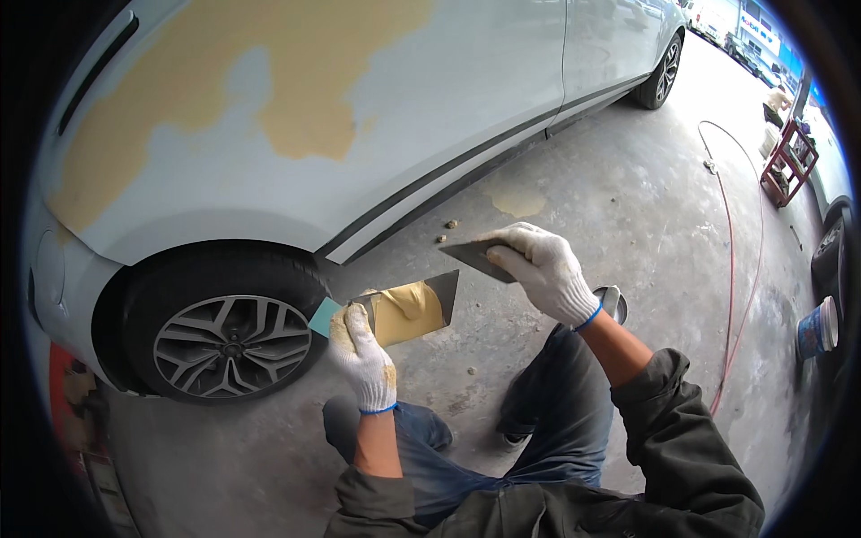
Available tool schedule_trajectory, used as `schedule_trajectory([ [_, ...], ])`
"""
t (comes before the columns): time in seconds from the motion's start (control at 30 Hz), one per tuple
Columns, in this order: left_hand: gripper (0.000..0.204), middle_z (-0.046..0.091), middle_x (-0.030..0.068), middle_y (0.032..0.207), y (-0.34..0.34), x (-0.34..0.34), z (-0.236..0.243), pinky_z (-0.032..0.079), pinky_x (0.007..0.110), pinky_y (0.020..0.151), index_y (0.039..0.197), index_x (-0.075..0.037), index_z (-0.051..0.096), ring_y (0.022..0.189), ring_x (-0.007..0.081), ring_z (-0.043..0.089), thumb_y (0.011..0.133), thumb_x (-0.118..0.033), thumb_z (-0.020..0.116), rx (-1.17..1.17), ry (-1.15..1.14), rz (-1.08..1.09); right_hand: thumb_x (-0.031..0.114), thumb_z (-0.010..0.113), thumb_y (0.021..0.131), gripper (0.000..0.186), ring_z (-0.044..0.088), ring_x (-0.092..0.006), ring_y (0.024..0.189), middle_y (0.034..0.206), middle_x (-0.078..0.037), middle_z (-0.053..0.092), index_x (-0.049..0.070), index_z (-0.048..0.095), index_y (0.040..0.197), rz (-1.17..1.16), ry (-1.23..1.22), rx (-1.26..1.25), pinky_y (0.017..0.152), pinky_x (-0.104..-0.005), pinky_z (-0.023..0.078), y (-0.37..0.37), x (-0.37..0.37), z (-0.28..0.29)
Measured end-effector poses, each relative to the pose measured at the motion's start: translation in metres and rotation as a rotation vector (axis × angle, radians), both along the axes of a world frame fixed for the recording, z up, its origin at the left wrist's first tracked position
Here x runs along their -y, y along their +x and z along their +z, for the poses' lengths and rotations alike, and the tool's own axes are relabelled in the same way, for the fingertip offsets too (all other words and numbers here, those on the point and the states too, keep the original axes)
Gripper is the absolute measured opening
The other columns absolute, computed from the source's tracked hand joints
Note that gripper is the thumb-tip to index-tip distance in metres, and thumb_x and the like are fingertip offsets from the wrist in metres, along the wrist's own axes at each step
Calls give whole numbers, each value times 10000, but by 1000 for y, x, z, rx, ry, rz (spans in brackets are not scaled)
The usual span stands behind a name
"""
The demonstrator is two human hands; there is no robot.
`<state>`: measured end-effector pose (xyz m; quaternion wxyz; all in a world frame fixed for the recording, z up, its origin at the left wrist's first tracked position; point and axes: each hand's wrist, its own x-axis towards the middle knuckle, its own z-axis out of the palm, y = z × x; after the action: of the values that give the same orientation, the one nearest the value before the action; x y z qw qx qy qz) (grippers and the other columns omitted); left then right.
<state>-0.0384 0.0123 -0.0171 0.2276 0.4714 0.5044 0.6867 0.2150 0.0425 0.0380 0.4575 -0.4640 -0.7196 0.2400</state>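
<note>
My left hand (365, 360), in a white knit glove stained with yellow, grips a flat metal putty plate (447, 289). A thick smear of yellow body filler (413, 309) lies on it, and a teal piece (324, 316) sticks out on the other side of the hand. Across from it, my gloved right hand (543, 267) holds a thin dark putty spreader (478, 257), raised a little away from the plate. Both hands are in front of a white car (466, 81) whose side panel carries a broad patch of yellow filler (309, 108).
The car's wheel (233, 345) stands close to my left hand. A red hose (728, 269) runs along the grey concrete floor (664, 206) at right. Beyond it are a red cart (789, 166), a bucket (816, 329), another vehicle and a crouching person (777, 103).
</note>
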Motion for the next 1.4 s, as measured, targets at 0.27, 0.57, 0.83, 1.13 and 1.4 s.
schedule_trajectory([
  [0.27, 231, 603, 73, 911, 24, -3, -2, 474, 279, 753, 1033, 69, 585, 817, 125, 541, 1029, -153, 524, 250, 22, -2, 188, 633, 936, 263, 611, -73, 754, 823, -44, 697, -23, 693, 1081, -61, -484, -697, 683, -257, 509, -54, 12, -33],
  [0.57, 270, 578, 60, 881, 54, 22, -9, 455, 268, 734, 1040, 29, 568, 799, 99, 505, 1061, -213, 451, 14, -95, -169, 196, 643, 934, 256, 592, -70, 714, 842, -20, 683, -20, 689, 1064, -112, -670, -961, 659, -246, 495, -79, 21, -43],
  [0.83, 193, 586, 19, 890, 43, 40, 8, 452, 253, 727, 1007, 26, 609, 810, 84, 516, 1030, -137, 509, -274, -194, -242, 100, 634, 960, 177, 619, -94, 798, 943, -41, 683, -28, 648, 1081, -92, -214, -1346, 716, -249, 517, -59, -1, -22],
  [1.13, 185, 656, 56, 868, 19, 19, 15, 486, 274, 736, 958, 27, 649, 766, 120, 575, 1005, -126, 554, -122, -65, -42, 137, 627, 970, 315, 591, -71, 963, 1087, -28, 704, 38, 652, 1268, 458, -504, -451, 874, -272, 509, -24, 14, 14],
  [1.4, 199, 684, 80, 928, -4, 3, 18, 488, 255, 767, 969, 46, 649, 827, 107, 595, 1012, -112, 536, 137, 3, -72, 127, 632, 935, 253, 672, -199, 940, 1038, -93, 721, 97, 704, 1175, 398, -157, 165, 837, -321, 538, -4, -6, 17],
])
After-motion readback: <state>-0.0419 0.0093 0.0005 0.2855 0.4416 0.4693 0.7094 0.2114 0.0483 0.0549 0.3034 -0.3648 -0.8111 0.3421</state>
